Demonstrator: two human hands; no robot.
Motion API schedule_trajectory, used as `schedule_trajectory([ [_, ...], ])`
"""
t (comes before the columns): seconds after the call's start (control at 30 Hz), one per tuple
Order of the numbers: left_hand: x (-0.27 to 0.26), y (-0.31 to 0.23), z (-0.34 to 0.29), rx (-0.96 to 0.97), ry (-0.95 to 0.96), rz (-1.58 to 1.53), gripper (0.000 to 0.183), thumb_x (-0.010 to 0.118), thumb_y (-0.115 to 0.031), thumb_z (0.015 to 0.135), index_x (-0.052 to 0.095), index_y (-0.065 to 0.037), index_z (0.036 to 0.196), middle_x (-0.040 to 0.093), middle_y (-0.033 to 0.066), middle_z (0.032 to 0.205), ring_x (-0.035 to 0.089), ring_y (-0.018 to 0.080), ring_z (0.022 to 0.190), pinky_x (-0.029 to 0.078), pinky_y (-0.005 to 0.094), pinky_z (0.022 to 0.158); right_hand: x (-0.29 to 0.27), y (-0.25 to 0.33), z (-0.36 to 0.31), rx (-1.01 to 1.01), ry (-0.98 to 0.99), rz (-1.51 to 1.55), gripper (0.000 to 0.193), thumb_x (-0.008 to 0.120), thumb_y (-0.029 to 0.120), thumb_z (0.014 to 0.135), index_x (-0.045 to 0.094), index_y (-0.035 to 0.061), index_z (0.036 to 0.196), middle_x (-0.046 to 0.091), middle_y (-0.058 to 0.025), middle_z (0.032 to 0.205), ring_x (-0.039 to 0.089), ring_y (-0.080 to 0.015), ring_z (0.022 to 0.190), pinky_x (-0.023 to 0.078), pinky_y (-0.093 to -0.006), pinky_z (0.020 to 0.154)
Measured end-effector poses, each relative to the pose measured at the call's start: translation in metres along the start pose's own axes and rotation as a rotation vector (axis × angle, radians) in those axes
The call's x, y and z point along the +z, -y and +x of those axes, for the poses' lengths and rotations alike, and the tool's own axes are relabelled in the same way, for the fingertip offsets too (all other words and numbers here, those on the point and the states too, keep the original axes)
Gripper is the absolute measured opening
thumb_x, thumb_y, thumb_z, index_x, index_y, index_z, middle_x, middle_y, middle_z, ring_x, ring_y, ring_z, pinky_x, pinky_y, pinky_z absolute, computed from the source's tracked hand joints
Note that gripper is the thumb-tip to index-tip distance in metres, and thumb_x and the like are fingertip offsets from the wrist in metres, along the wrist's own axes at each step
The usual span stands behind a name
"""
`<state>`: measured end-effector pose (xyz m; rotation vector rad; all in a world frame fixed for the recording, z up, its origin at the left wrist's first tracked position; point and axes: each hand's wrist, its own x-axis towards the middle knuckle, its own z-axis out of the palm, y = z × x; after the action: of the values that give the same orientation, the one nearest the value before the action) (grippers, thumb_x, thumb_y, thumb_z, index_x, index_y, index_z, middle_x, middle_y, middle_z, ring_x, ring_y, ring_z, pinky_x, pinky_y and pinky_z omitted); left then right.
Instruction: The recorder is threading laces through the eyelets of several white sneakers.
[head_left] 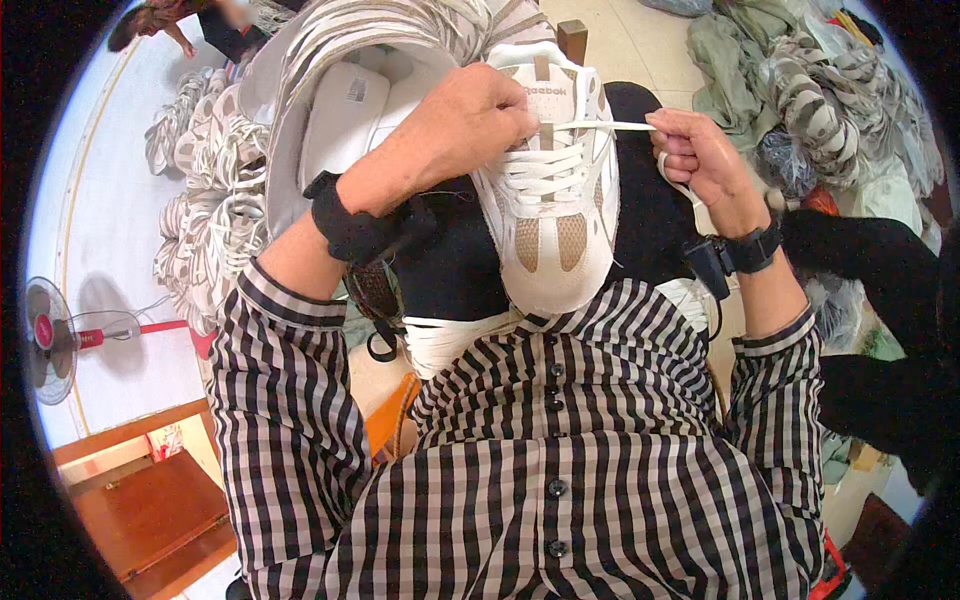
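Observation:
A white and beige sneaker upper (557, 240) lies on my lap with its toe toward me. White shoelace (545, 175) crosses its lower eyelets in several rows. My left hand (480, 115) is closed at the left edge of the upper beside the tongue; its fingertips are partly hidden. Off to the right, my right hand (705, 160) pinches the lace, which runs taut and nearly level from the upper eyelets to the fingertips. More lace loops around the lower fingers of that hand and hangs below.
Many bundled uppers (215, 170) are piled at the left, with a large curved stack (400, 30) beyond my left arm. More bundles (815, 110) and green cloth (735, 70) lie far right. White laces (455, 340) hang by my lap. A fan (50, 340) stands left; another person (215, 25) is far left.

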<state>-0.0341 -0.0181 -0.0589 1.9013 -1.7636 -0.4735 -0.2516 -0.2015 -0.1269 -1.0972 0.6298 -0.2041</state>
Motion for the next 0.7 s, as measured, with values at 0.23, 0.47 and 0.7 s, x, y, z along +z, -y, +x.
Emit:
schedule_trajectory([
  [0.23,0.006,0.001,-0.001,-0.076,-0.074,-0.059,0.025,0.063,-0.02,0.078,0.059,0.003,0.072,0.056,0.0195,0.064,0.054,0.0338,0.06,0.046,0.0406,0.062,0.06,-0.002,-0.101,-0.225,0.25,-0.352,0.02,0.063,0.023,0.09,0.057,0.0103,0.076,0.045,0.0085,0.065,0.038,-0.0003,0.057,0.028,-0.0187,0.049],
  [0.47,0.004,0.001,-0.004,-0.094,-0.038,-0.11,0.017,0.063,-0.017,0.089,0.063,-0.002,0.081,0.057,-0.0004,0.066,0.049,0.007,0.057,0.04,0.0261,0.051,-0.007,0.006,-0.051,-0.141,0.111,0.408,0.021,0.059,0.02,0.095,0.049,0.0123,0.078,0.029,0.0102,0.06,0.023,-0.002,0.048,0.023,-0.0177,0.043],
  [0.7,-0.007,-0.005,-0.014,-0.232,0.042,-0.566,0.01,0.063,-0.013,0.088,0.061,-0.004,0.091,0.06,0.0003,0.068,0.048,0.0037,0.05,0.036,0.0207,0.04,-0.043,-0.01,0.013,-0.549,-0.509,-0.972,0.019,0.06,0.021,0.093,0.064,0.0033,0.1,0.062,-0.0037,0.079,0.049,-0.0119,0.051,0.039,-0.0283,0.05],
])
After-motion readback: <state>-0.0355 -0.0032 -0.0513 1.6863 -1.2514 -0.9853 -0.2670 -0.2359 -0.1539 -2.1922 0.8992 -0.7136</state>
